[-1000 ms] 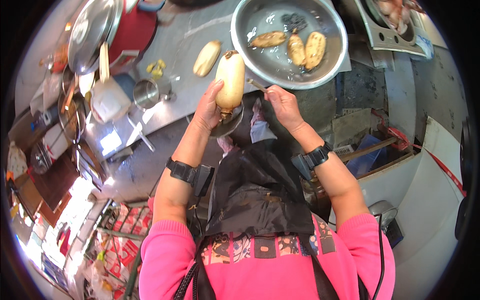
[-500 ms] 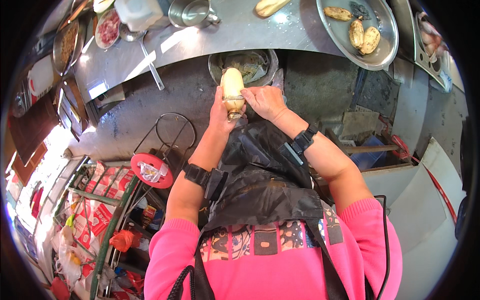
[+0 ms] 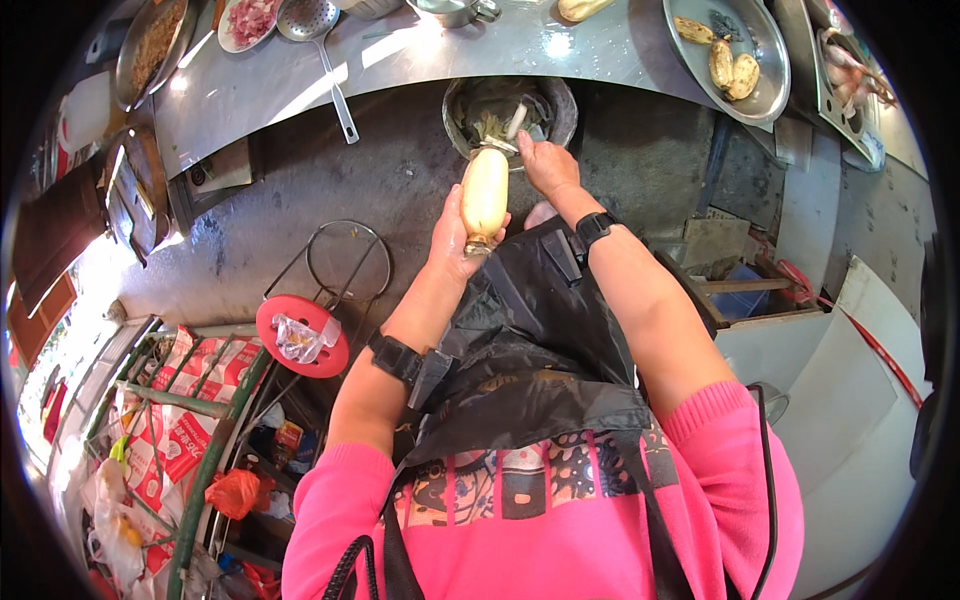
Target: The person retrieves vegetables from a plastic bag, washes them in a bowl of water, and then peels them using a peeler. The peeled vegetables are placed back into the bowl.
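My left hand (image 3: 453, 232) is wrapped round a pale, mostly peeled lotus root (image 3: 485, 192), brown at its near end. Closed on a peeler (image 3: 500, 146), my right hand (image 3: 550, 167) is at the root's far end; the peeler's blade lies across that end. Just beyond the root stands a metal bucket (image 3: 568, 122) with peelings and scraps inside. At the far right of the counter, a steel basin (image 3: 778, 65) holds several brown-skinned lotus roots (image 3: 742, 77) and a dark scourer (image 3: 724, 27). Another pale lotus root (image 3: 582, 9) lies on the counter.
The metal counter (image 3: 400, 70) runs across the far side, its front edge curving above the bucket. On it are a slotted ladle (image 3: 343, 118), a plate of raw meat (image 3: 250, 22) and a metal pot (image 3: 450, 12). A red-topped stool (image 3: 262, 325) stands left of my left arm.
The peeler and my right hand have moved from the root's near part to its far end. The view has shifted, so the counter sits higher.
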Demonstrator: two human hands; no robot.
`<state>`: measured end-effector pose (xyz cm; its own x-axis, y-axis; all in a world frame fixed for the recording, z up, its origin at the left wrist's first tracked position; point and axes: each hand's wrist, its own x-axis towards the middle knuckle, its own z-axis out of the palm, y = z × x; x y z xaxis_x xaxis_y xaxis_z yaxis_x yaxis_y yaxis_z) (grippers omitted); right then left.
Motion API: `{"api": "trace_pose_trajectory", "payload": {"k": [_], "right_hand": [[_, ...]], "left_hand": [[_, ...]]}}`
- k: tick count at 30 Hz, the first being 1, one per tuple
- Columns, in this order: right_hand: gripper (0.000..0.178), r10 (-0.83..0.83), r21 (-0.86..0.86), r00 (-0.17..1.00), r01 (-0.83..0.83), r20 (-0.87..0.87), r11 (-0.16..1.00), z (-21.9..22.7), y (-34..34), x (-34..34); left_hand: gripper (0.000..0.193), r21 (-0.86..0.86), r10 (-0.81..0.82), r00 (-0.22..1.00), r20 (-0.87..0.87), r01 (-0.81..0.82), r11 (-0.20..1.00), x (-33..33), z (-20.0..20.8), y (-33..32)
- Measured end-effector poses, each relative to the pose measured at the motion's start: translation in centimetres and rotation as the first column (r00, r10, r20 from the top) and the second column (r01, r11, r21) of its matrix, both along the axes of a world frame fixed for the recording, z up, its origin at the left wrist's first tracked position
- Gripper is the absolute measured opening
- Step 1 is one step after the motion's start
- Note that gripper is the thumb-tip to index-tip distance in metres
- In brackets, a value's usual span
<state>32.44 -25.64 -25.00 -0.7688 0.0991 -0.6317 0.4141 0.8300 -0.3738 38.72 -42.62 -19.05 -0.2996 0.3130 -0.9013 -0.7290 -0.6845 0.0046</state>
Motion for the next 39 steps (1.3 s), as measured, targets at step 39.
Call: {"api": "trace_pose_trajectory", "payload": {"k": [39], "right_hand": [[0.068,0.134,-0.371,0.988,-0.096,0.079,0.924,-2.0,2.4,2.0]], "left_hand": [[0.056,0.046,0.336,0.934,0.117,-0.343,0.938,-1.2,-8.8,5.4]]}}
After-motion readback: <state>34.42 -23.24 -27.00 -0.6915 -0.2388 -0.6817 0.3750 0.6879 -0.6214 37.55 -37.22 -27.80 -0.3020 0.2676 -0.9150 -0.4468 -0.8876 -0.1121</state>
